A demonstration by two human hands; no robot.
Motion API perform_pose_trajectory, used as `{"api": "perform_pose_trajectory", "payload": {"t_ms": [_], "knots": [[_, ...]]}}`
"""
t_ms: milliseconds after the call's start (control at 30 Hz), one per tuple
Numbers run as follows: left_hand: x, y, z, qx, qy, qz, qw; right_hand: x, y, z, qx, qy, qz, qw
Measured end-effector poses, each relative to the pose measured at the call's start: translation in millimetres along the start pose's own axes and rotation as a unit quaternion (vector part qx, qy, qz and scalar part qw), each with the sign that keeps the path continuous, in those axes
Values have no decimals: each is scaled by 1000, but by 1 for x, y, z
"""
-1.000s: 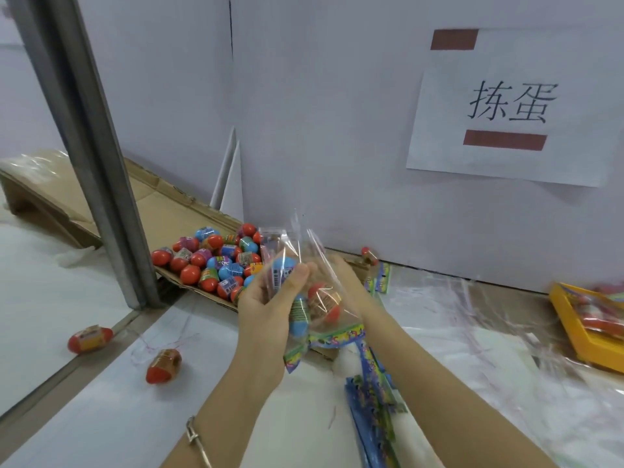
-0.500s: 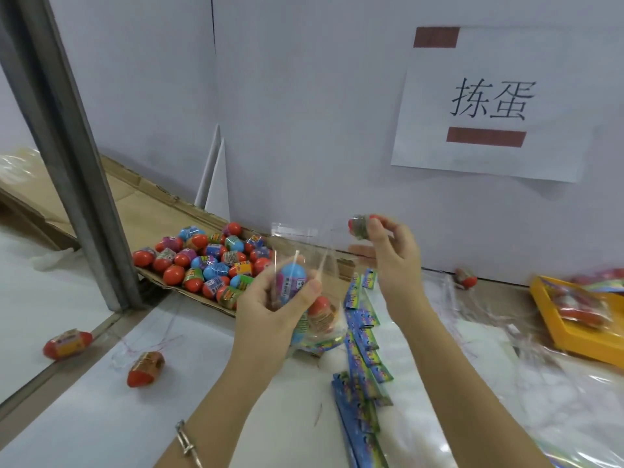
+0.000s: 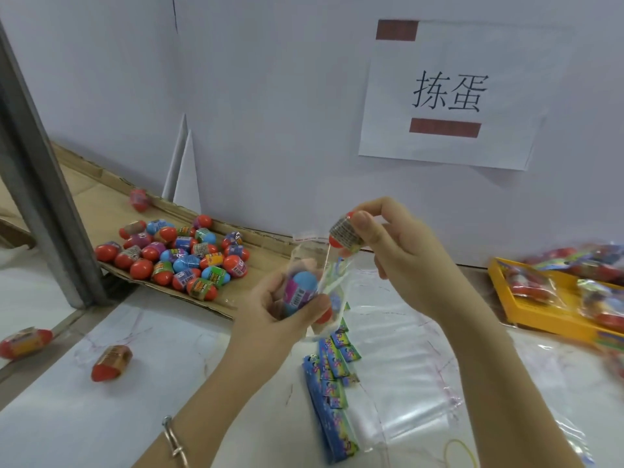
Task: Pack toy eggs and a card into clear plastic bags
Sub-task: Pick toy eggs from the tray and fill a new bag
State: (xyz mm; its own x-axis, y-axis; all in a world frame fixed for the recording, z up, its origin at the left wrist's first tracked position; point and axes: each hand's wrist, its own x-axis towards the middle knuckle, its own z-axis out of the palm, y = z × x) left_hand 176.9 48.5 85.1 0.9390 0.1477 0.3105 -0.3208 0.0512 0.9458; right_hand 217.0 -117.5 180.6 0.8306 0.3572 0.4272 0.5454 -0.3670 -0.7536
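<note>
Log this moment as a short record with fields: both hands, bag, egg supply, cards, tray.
left hand: grips bag, upright, mouth open
bag contents: blue egg, something red beneath
right hand: pinches red egg at the bag's mouth
egg pile: on cardboard, left of hands
cards: strip on table, below bag
tray: yellow, far right, holds filled bags
</note>
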Motion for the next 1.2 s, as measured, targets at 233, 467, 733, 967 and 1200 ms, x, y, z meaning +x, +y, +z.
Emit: {"api": "perform_pose_trajectory", "payload": {"t_ms": [233,467,733,967,1200], "knots": [[0,-1,-1,3,-9,20,1000,0,3,0,-44,-16,-31,998],[-1,-2,-1,9,-24,30,999,-1,2,7,-111,23,-40,993],[-1,-4,-2,23,-30,34,999,-2,0,13,-195,41,-56,978],[-2,0,-1,35,-25,52,998,-3,-2,19,-185,10,-24,982],[-3,4,0,36,-25,71,997,-5,-5,15,-276,41,-15,960]]}}
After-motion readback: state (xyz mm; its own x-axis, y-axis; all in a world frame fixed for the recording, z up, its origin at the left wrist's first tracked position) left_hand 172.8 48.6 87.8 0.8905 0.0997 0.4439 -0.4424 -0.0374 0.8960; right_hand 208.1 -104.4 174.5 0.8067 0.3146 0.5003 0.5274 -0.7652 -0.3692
